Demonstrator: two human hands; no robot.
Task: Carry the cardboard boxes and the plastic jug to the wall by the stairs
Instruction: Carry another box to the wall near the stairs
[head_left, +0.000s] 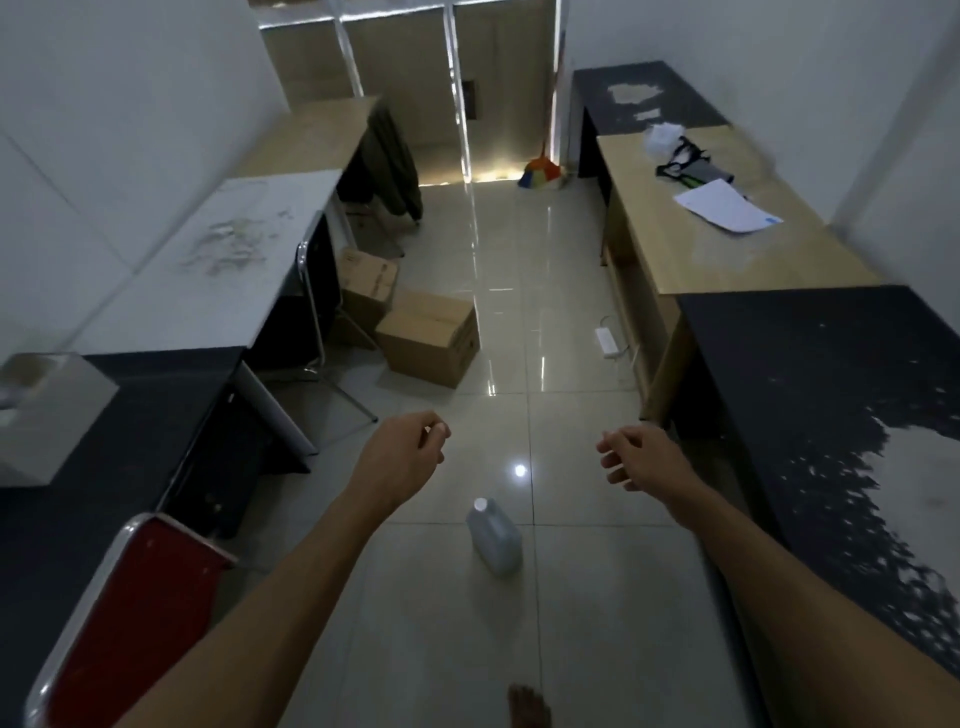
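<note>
A translucent plastic jug (493, 538) with a white cap stands upright on the tiled floor between my forearms. Two cardboard boxes lie farther ahead on the left: a larger closed box (428, 338) in the aisle and a second box (366, 288) behind it, partly under the white desk. My left hand (408, 457) hangs above the floor with fingers loosely curled and nothing in it. My right hand (641, 457) is level with it, fingers apart and empty. Both hands are well short of the boxes and above the jug.
Desks line both sides of the aisle: a white desk (234, 260) and dark desk (104, 415) on the left, a wooden desk (727, 249) and dark desk (831, 389) on the right. A red chair (135, 623) stands near left. A power strip (607, 342) lies on the floor.
</note>
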